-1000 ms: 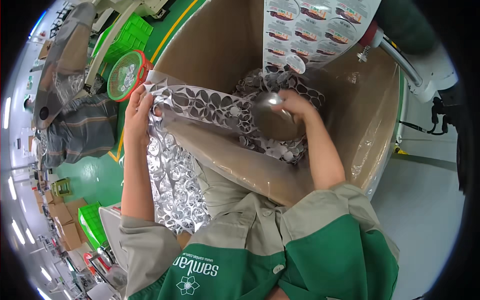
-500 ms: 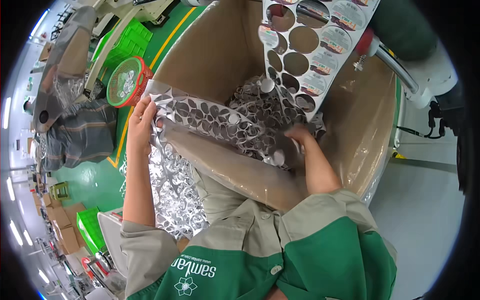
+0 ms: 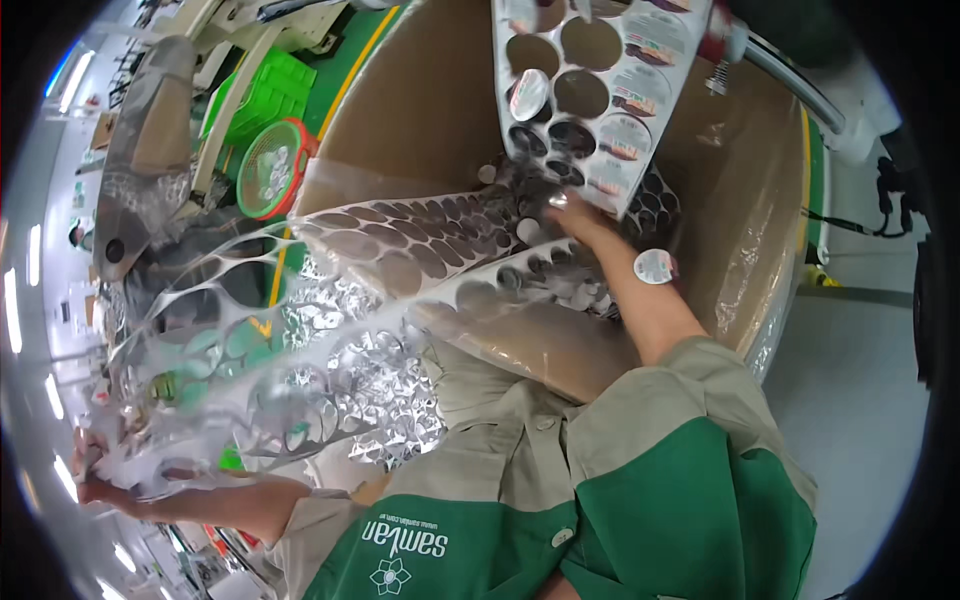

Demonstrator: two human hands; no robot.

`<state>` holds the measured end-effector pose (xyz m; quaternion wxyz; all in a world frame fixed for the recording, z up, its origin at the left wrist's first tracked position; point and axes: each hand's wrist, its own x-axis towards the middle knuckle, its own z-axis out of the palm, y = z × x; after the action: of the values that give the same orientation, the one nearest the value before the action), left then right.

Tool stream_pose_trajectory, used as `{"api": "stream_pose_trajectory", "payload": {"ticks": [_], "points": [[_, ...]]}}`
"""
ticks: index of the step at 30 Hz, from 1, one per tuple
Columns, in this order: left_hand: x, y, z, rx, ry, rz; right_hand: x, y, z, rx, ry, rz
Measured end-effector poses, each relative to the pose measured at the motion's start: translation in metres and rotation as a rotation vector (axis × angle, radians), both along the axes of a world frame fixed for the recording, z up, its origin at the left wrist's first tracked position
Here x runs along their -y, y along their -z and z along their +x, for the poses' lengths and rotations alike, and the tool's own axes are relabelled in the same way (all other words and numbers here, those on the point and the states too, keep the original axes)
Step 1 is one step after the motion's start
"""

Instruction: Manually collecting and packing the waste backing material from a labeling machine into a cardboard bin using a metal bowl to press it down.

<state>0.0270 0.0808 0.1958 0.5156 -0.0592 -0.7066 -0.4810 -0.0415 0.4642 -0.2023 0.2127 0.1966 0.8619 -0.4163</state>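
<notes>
My left hand (image 3: 90,465), blurred, is stretched far out to the left and closed on the end of a foil sheet punched with round holes (image 3: 300,375). The sheet runs in a smeared band back to the big box. My right hand (image 3: 575,212) is inside the box, among loose round lids (image 3: 580,292) and punched foil; its fingers are too blurred and covered to read. A round printed lid (image 3: 655,266) shows against my right forearm. Another punched foil web (image 3: 400,235) lies over the box's left side.
The large plastic-lined cardboard box (image 3: 740,230) stands in front of me. A printed lid web (image 3: 610,100) hangs into it beside a metal roller arm (image 3: 790,80). Crumpled silver foil scrap (image 3: 385,385) lies at lower left. A red-rimmed green basket (image 3: 272,170) holds lids, near a green crate (image 3: 268,92).
My left hand has swung from the box's left edge far out to the left and down, pulling foil out with it. My right hand has moved slightly farther into the box. A lid now appears by my forearm.
</notes>
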Motion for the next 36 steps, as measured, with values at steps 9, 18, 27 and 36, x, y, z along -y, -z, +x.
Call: {"api": "stream_pose_trajectory", "payload": {"ticks": [9,18,27,36], "points": [[0.271,0.064,0.029,1.091,-0.508,-0.637,0.052,0.007,-0.023,-0.301,-0.065,-0.31],[-0.102,0.161,-0.059,0.768,0.559,-1.467,0.024,-0.13,-0.039,-0.845,0.118,-0.03],[-0.107,0.092,-0.057,0.921,0.954,-0.935,-0.034,-0.115,-0.036,-0.534,-0.22,-2.087],[-0.065,0.111,-0.079,1.072,0.624,-0.823,0.017,0.077,0.006,-0.06,-0.165,0.113]]}}
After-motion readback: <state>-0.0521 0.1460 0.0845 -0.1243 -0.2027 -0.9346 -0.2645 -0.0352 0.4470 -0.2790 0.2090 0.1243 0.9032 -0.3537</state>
